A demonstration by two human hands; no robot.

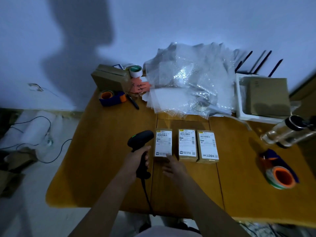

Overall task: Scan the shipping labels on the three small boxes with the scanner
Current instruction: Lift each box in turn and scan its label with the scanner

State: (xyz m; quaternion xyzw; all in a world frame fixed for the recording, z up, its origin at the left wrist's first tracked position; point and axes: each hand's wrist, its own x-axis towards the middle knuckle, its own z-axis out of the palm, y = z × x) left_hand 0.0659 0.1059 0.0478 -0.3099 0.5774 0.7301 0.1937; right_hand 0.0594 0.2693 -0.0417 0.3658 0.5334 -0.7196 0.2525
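Holding the scanner [140, 142] in my left hand [136, 159], fingers wrapped tight round the handle, cord trailing back off the near edge of the table [106, 168]. Its head sits just left of the first box [163, 144] and there's a green light showing on top. All three small boxes are lined up side by side right in front of me, labels face up, long sides running away from me: first one, then the middle box [187, 144], then the right box [207, 146], with slim gaps between. My right hand [171, 165] is loose and flat, fingers spread, fingertip touching the near edge of that first box, not gripping anything. So the thing that matters: the row runs off to the right of the scanner, and the barcodes sit up near the far end of each label. Left hand's closest to the first box, so I reckon that's the one to hit now, then sweep rightward. Can't tell from here whether any has been read yet.
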